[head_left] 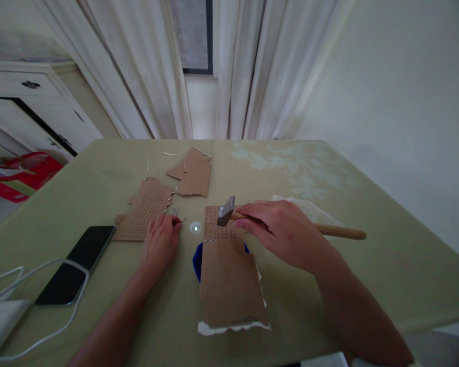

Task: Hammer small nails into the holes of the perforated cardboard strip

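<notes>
My right hand [281,229] is closed around a hammer [340,232], gripping its wooden handle close to the metal head. The head hangs over a piece of brown cardboard [231,285] with rows of small holes at its far end and a torn white near edge. Beneath that cardboard, a blue object [198,262] shows only at the sides. My left hand [162,237] rests at the right edge of a second perforated cardboard piece [137,209]. Its fingertips are pinched together on what looks like a thin nail [183,220]. Several small nails [175,210] lie just beyond those fingers.
A round clear disc [195,228] sits between my hands. Torn cardboard scraps [195,176] lie farther back. At left are a black phone [76,265], a white cable [76,306] and a white device [3,318]. Clear plastic [306,209] lies behind my right hand.
</notes>
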The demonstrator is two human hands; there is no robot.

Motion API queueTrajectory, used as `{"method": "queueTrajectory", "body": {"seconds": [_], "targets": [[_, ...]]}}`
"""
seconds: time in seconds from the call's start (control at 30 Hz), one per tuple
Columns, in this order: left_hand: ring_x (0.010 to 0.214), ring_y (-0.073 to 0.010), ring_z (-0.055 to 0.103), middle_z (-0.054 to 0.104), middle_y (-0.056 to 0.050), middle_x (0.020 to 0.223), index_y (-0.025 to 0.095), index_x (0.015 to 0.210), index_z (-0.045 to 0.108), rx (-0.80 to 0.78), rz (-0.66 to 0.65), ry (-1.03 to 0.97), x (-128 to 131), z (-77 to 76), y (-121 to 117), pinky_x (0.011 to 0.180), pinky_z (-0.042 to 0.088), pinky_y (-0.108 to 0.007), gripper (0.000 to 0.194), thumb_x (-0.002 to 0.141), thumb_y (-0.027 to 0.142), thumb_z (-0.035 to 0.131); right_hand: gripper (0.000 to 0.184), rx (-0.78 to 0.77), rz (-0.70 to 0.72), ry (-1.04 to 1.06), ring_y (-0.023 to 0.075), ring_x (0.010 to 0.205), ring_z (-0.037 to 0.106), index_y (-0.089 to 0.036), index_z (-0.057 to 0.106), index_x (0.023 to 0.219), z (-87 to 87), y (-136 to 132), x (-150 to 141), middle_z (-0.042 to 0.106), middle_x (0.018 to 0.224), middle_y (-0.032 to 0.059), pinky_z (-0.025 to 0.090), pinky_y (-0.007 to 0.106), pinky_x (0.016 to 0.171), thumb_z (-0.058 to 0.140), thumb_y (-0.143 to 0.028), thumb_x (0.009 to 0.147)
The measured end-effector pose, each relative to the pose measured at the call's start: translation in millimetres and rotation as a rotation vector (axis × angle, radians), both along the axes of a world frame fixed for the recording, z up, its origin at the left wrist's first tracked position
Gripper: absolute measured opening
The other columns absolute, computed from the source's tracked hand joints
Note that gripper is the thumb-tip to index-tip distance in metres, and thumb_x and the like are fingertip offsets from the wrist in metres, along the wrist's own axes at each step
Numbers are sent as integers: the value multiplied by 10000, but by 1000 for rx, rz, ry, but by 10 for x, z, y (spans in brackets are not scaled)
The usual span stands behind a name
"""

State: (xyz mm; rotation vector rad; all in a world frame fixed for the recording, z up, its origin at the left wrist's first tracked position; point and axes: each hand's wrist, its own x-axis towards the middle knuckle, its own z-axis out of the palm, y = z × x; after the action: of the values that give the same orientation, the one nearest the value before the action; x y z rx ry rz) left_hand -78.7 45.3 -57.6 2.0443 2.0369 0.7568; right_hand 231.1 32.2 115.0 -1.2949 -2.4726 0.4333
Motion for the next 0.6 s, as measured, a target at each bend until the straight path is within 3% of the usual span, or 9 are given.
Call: {"method": "queueTrajectory", "body": {"seconds": [0.13,0.23,0.33,0.47,0.6], "targets": [[984,-300,707,741,-116,1025,211,1036,679,140,-7,-349,131,142,-54,955,588,-481,245,1009,422,555,247,0,-6,-1,225,908,754,-234,834,1118,9,0,5,828,1003,68,481,311,807,613,-334,1165],[899,-237,750,781,-75,996,204,1140,722,101,-39,-721,291,308,-155,850,622,-383,310,977,466,684,239,2,-10,0,222,914,755,-230,836,1114,10,9,14,829,1011,68,480,311,814,621,-322,1163],[913,-219,776,815,-61,974,207,1036,744,77,-50,-935,458,516,-267,866,632,-352,266,950,458,772,231,2,-4,-3,221,923,757,-229,839,1109,1,21,27,831,1021,64,477,312,818,631,-316,1161],[926,-206,768,826,-47,981,219,1029,751,64,-153,-964,599,693,-337,880,606,-333,223,980,435,773,230,1,-15,-17,230,948,763,-226,841,1107,-10,30,49,836,1036,60,473,326,826,646,-334,1160],[903,-205,736,822,-54,989,221,1032,766,39,-148,-872,642,551,-352,810,553,-321,220,1006,439,749,233,0,-33,-15,230,943,763,-233,844,1115,-8,28,71,835,1026,59,481,325,825,641,-340,1161]]}}
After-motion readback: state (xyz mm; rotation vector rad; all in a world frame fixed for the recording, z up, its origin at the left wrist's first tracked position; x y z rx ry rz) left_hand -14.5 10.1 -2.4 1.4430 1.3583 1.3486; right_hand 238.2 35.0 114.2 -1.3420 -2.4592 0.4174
